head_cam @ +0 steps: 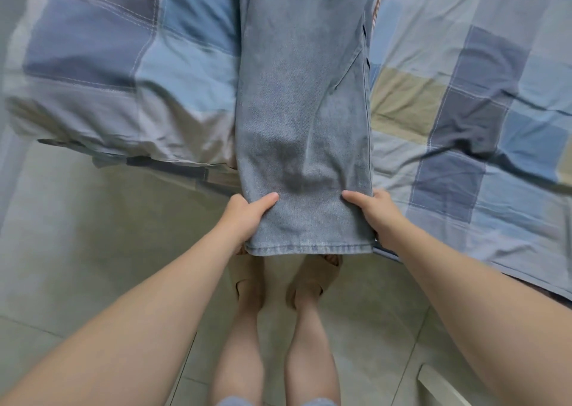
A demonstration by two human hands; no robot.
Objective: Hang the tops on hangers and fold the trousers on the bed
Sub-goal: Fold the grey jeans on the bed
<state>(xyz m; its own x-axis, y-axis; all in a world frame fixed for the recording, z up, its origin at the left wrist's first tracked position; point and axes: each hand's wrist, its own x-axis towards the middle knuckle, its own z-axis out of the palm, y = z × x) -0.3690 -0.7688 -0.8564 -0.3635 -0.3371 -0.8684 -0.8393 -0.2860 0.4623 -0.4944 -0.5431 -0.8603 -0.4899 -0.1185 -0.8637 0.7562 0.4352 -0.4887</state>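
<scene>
Starting on the left, there's the bed point(93, 49) with a blue, grey and beige checked cover, pretty rumpled, its edge dropping off to a pale tiled floor point(77, 235). The left hand point(244, 216) is clamped on the left side of the trouser hem, thumb flat on top of the denim and fingers tucked underneath where I can't see them. The light blue jeans point(303, 111) run straight down the middle as one long strip. They lie on the bed cover from the top of the view down to the bed's edge, and the hem end sticks out past it, held up over the floor between the two hands. Right under the hem you can see the person's feet in beige sandals point(244, 278), side by side on the tiles. The right hand point(376, 216) has the other side of the hem, same deal: thumb on top, the rest wrapped round the edge. More checked cover spreads out to the right, and there's a bit of something white point(439, 384) in the bottom right corner - can't tell what it is.
</scene>
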